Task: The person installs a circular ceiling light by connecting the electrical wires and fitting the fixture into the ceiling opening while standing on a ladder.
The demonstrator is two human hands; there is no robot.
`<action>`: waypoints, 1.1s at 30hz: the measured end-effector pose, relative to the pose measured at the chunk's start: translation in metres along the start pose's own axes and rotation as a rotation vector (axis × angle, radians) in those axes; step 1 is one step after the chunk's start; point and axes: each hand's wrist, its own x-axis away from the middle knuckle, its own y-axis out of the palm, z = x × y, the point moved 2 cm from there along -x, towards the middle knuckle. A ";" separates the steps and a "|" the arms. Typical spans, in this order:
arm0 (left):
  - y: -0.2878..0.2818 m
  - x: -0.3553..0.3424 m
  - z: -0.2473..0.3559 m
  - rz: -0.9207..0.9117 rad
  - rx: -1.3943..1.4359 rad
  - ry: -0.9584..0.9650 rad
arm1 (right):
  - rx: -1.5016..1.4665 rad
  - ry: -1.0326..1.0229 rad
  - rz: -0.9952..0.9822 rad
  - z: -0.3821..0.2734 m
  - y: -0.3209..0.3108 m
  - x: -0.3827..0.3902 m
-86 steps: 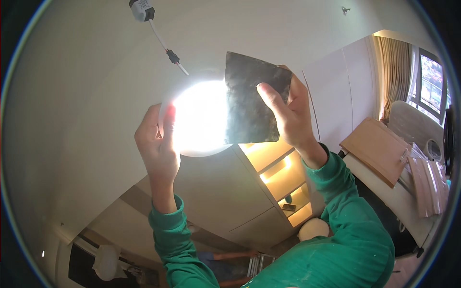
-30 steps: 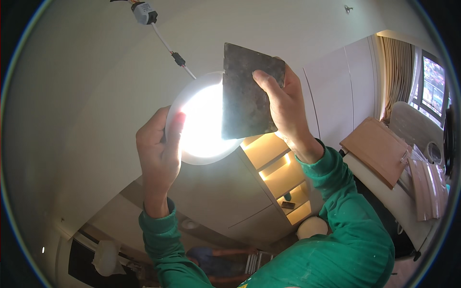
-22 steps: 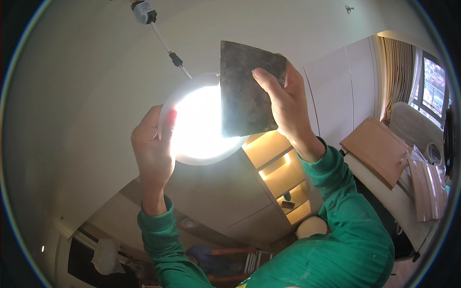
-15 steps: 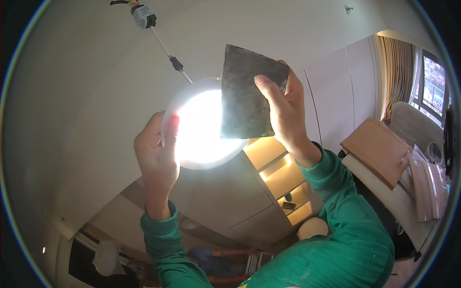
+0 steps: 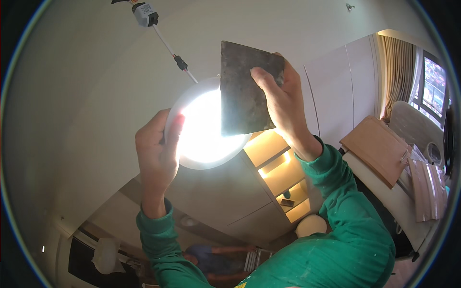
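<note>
Hands at the ceiling light
Your right hand (image 5: 283, 103) pinches the dark pad (image 5: 245, 91) by its right edge; your left hand (image 5: 156, 151) curls around the lit round lamp's (image 5: 201, 129) left rim.

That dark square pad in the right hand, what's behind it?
Behind the dark pad, held by the right hand, is the lit round ceiling lamp. The lamp's right edge is covered; the left hand holds its other side.

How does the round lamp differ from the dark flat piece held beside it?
The round lamp is white and glowing; the dark flat piece is grey-brown, dull and four-sided. The left hand holds the lamp's rim; the right hand grips the piece, which covers the lamp's right edge. Both are raised toward the ceiling.
</note>
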 end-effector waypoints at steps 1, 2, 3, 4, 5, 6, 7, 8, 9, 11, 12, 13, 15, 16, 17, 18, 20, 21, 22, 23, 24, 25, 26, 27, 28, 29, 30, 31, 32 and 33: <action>0.000 0.000 -0.001 -0.003 0.002 0.001 | 0.011 0.013 -0.006 -0.001 0.000 -0.001; -0.001 0.000 -0.003 -0.006 0.003 0.001 | 0.022 0.027 -0.013 -0.002 0.000 -0.001; 0.000 0.000 -0.004 -0.009 0.005 0.002 | 0.006 0.030 -0.008 -0.001 0.000 -0.001; 0.000 0.000 -0.005 0.007 0.012 0.004 | -0.010 0.033 -0.005 0.000 0.001 -0.001; 0.000 0.000 -0.005 0.024 0.018 0.006 | -0.026 0.036 -0.002 0.000 0.003 -0.001; 0.001 -0.001 -0.006 0.040 0.025 0.009 | -0.113 0.051 0.022 -0.001 0.003 0.000; 0.001 -0.001 -0.006 0.060 0.044 -0.002 | -0.202 0.066 0.045 -0.003 0.005 0.000; 0.003 -0.001 -0.006 0.081 0.062 -0.012 | -0.291 0.082 0.067 -0.003 0.007 0.002; 0.003 0.000 -0.006 0.102 0.081 -0.022 | -0.248 0.066 0.063 -0.002 0.007 0.005; 0.001 0.003 -0.007 0.104 0.043 -0.055 | -0.164 0.022 0.060 0.002 0.004 0.011; 0.000 0.005 -0.007 0.105 0.024 -0.072 | -0.163 0.011 0.047 0.004 0.005 0.011; 0.002 0.005 -0.006 0.089 0.009 -0.058 | -0.157 0.004 0.039 0.008 0.005 0.012; 0.004 0.006 -0.004 0.057 -0.021 -0.031 | -0.136 0.001 0.029 0.010 0.003 0.011; 0.004 0.006 -0.004 0.052 -0.020 -0.020 | -0.122 0.007 0.024 0.011 0.003 0.010; 0.005 0.007 -0.004 0.046 -0.019 -0.009 | -0.109 0.013 0.018 0.012 0.004 0.009; 0.005 0.007 -0.003 0.041 -0.017 0.002 | -0.101 0.018 0.025 0.013 0.004 0.008; 0.002 0.007 -0.003 -0.004 -0.067 0.008 | -0.085 0.028 0.041 0.012 0.006 0.006; 0.001 0.007 -0.004 -0.026 -0.092 0.011 | -0.084 0.037 0.042 0.011 0.007 0.005; 0.002 0.007 -0.004 -0.020 -0.084 0.017 | -0.082 0.047 0.043 0.011 0.008 0.003; 0.003 0.006 -0.006 -0.014 -0.076 0.023 | -0.081 0.057 0.044 0.012 0.008 0.003; 0.004 0.005 -0.007 -0.008 -0.068 0.030 | -0.088 0.062 0.030 0.013 0.008 0.003; 0.004 0.004 -0.008 0.005 -0.057 0.027 | -0.099 0.064 0.014 0.014 0.008 0.002; 0.003 0.004 -0.011 0.017 -0.046 0.025 | -0.110 0.065 -0.001 0.014 0.007 0.002; 0.002 0.004 -0.012 0.030 -0.034 0.023 | -0.158 0.069 -0.002 0.015 0.007 0.003; 0.000 0.004 -0.013 0.055 -0.022 0.001 | -0.206 0.074 -0.003 0.017 0.006 0.005; -0.001 0.005 -0.013 0.080 -0.011 -0.021 | -0.255 0.079 -0.005 0.019 0.006 0.006; -0.003 0.005 -0.014 0.105 0.001 -0.043 | -0.261 0.075 0.005 0.019 0.005 0.009; -0.003 0.005 -0.013 0.103 0.014 -0.049 | -0.264 0.068 0.017 0.019 0.003 0.011; -0.003 0.005 -0.012 0.101 0.026 -0.056 | -0.267 0.062 0.029 0.018 0.002 0.013; -0.003 0.005 -0.011 0.099 0.039 -0.063 | -0.262 0.042 0.034 0.017 0.002 0.013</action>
